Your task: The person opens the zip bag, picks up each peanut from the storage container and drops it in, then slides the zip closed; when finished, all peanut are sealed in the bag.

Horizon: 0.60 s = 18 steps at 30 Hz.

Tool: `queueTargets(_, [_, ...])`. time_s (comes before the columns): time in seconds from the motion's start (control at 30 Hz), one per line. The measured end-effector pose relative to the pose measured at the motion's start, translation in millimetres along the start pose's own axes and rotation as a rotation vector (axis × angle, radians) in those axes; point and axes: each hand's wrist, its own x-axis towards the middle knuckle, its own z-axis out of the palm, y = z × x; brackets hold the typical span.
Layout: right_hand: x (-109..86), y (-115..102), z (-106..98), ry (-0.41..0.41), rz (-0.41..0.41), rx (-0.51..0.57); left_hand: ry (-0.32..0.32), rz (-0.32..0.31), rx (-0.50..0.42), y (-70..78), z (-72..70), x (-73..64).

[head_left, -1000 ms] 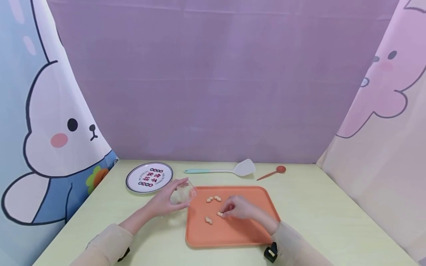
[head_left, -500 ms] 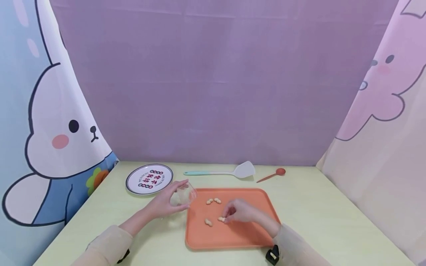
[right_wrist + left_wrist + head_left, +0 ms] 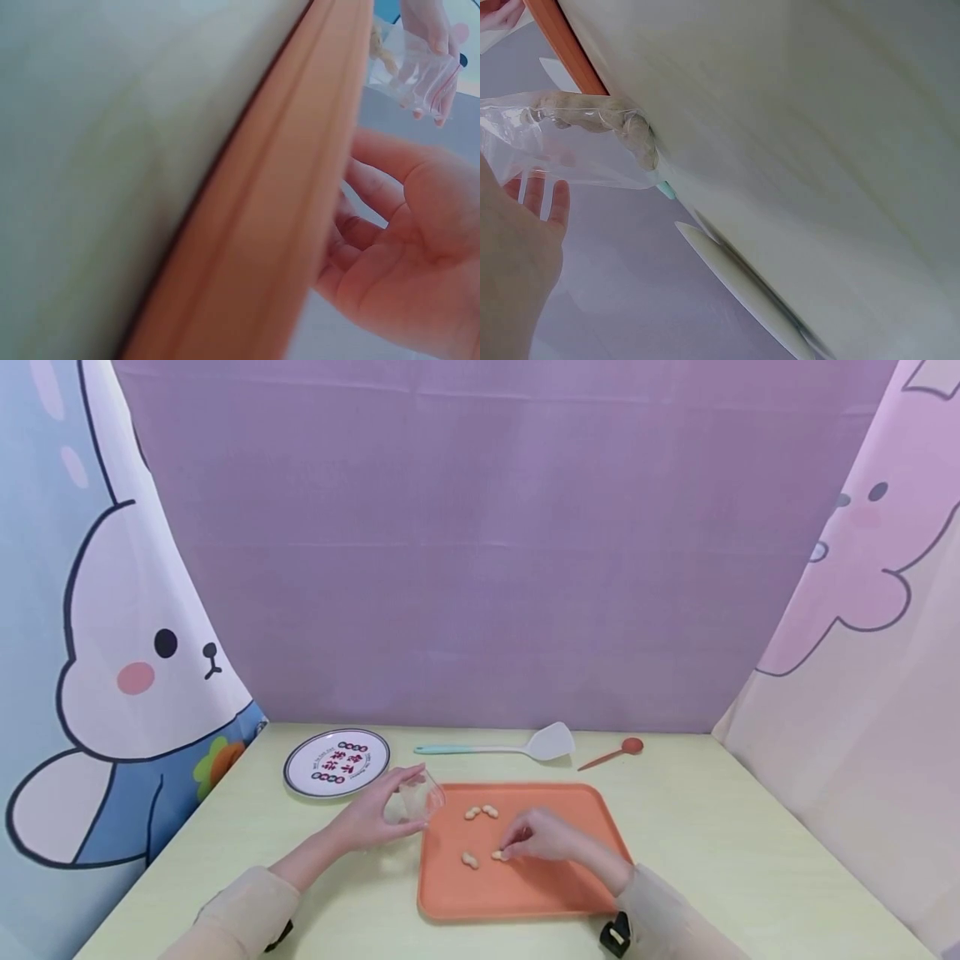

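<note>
My left hand holds a clear zip bag on its side, its mouth facing the orange tray. Inside the bag, several peanuts lie bunched at its lower end in the left wrist view. Over the tray, the fingertips of my right hand pinch an unshelled peanut at the tray surface. Two more peanuts lie near the back of the tray, a left one and a right one. Another peanut rests left of the pinched one. In the right wrist view the tray wall hides my fingertips.
A white plate with red lettering stands at the back left. Behind the tray lies a spatula with a mint handle, and a small red spoon to its right. A purple curtain hangs at the table's back edge.
My right hand and the peanut at its fingertips have shifted slightly nearer to me on the tray. The left hand and the bag have stayed in place.
</note>
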Motion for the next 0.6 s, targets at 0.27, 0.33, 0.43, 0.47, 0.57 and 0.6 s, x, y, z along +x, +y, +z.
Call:
queueTargets(0.27, [-1.4,-0.5,-0.5,-0.008,0.002,-0.032,-0.022,-0.04,-0.003,-1.9,0.2,-0.5])
queueTargets(0.33, [-1.8,0.1,-0.9,-0.007,0.009,-0.017,-0.025,-0.044,0.0,-1.9,0.1,-0.8])
queueTargets(0.43, [-2.1,0.1,-3.3,0.005,0.023,0.007,-0.026,-0.046,0.003,-1.4,0.0,-0.8])
queueTargets(0.47, [-2.3,-0.3,-4.9,0.008,0.027,0.022,-0.026,-0.046,0.004,-1.3,-0.1,-0.6])
queueTargets(0.57, [-2.7,-4.0,-11.8,0.016,0.048,0.053,-0.025,-0.044,0.002,-1.1,-0.8,-0.1])
queueTargets(0.6, [-2.4,-5.7,-14.5,0.021,0.048,0.059,-0.024,-0.042,0.002,-1.2,-1.0,0.1])
